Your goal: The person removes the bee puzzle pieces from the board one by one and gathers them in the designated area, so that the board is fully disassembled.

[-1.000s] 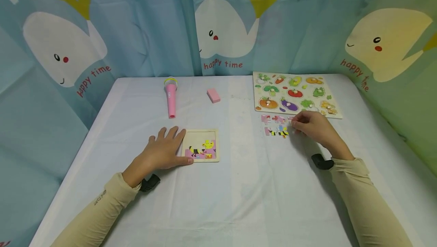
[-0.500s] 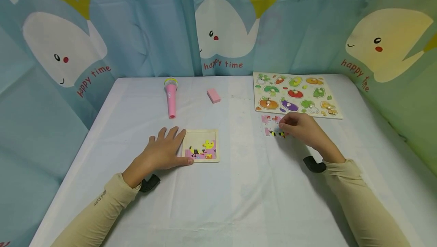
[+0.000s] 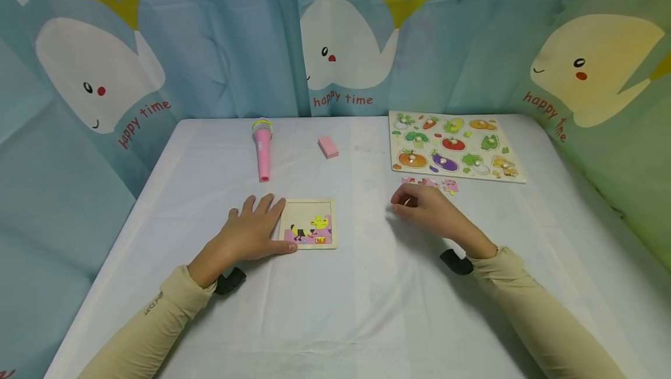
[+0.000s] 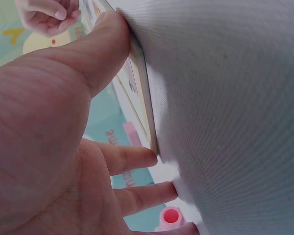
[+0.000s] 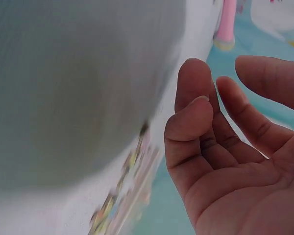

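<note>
My left hand (image 3: 249, 230) lies spread at the left side of a small wooden puzzle tray (image 3: 309, 200). Its thumb touches the tray's lower edge and the index finger reaches the upper left corner, with the frame's side (image 4: 148, 107) between them in the left wrist view. Pink and yellow puzzle pieces (image 3: 320, 223) fill the lower part of the tray. My right hand (image 3: 432, 213) hovers over the cloth to the right, fingers loosely curled. In the right wrist view that hand (image 5: 225, 147) shows nothing between thumb and fingers. Loose puzzle pieces (image 3: 449, 186) lie behind it; the nearer row is hidden.
A vegetable knob puzzle board (image 3: 456, 143) lies at the back right. Further left are a pink block (image 3: 328, 147) and a pink toy microphone (image 3: 263, 152). Blue whale-print curtains (image 3: 251, 41) stand around the white-clothed table (image 3: 335, 309).
My right hand has moved left and nearer, from the right end of the loose pieces to beyond their left end. The far-row pieces show again. My left hand and the tray stay still.
</note>
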A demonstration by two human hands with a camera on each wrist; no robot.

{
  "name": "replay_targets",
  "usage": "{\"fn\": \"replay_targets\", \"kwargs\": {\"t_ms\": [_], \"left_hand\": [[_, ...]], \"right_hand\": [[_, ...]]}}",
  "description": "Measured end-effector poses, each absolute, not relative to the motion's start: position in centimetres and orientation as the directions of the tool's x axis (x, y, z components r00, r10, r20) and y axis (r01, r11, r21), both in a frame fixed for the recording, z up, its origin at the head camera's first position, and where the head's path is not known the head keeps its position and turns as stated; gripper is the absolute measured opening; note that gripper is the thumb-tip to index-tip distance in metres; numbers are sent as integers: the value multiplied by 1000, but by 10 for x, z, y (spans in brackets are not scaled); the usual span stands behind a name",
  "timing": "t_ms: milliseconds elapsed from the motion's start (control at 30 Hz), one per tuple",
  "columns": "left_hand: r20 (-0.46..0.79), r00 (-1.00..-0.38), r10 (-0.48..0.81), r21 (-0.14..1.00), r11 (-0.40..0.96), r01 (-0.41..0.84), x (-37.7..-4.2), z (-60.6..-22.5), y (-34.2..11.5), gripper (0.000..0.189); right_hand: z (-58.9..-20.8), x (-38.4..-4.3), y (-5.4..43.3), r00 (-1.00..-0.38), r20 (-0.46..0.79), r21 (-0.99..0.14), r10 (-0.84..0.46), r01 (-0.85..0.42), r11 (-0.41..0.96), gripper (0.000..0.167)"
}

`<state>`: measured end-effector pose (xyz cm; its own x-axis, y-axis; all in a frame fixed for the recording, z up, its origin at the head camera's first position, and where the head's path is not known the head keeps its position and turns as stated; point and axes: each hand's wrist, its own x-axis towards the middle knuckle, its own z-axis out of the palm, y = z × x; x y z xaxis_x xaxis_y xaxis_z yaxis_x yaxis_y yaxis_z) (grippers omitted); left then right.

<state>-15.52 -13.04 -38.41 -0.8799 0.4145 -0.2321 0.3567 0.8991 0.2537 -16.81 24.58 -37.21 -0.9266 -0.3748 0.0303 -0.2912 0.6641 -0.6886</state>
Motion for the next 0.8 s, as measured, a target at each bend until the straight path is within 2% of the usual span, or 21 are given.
{"fn": "replay_targets", "kwargs": {"t_ms": [333, 800], "left_hand": [[-227, -879, 420, 260, 895, 361, -155, -383, -131, 102], [-233, -878, 417, 246, 899, 362, -156, -384, -131, 102]], "right_hand": [[-379, -166, 201, -866, 24, -679, -499, -380, 628, 3], [-370, -172, 159, -760, 66, -678, -647, -510, 529, 11]]}}
